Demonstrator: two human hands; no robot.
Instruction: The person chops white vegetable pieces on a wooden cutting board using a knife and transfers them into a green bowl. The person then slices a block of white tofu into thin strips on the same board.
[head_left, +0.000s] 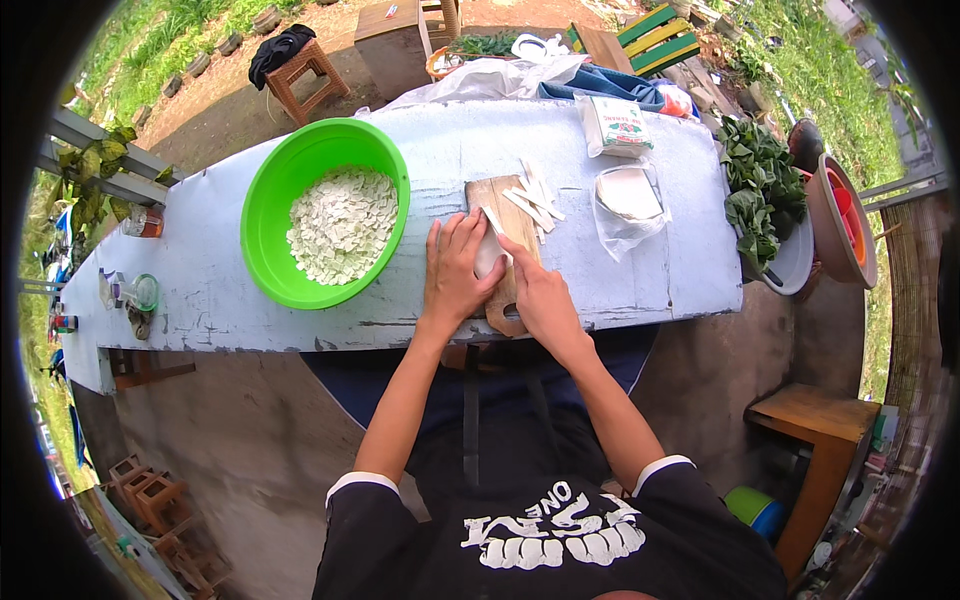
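On a wooden cutting board (508, 318) at the table's near edge lies a pale white slab (489, 254). My left hand (458, 268) presses on it from the left, with the fingers close together over it. My right hand (543, 298) is closed around a knife, its handle hidden in the palm. The narrow knife blade (493, 219) shows ahead of my index finger, along the slab's right side. Several cut white strips (537, 200) lie loosely across the board's far right part and onto the table. Left of my hands, a bright green basin (262, 255) holds a heap of small white pieces (342, 225).
Right of the board are an opened clear bag with a white stack (630, 195) and a white package (613, 127). Leafy greens (762, 180) and stacked basins (840, 225) stand at the table's right end. A small green-rimmed cup (145, 292) sits far left.
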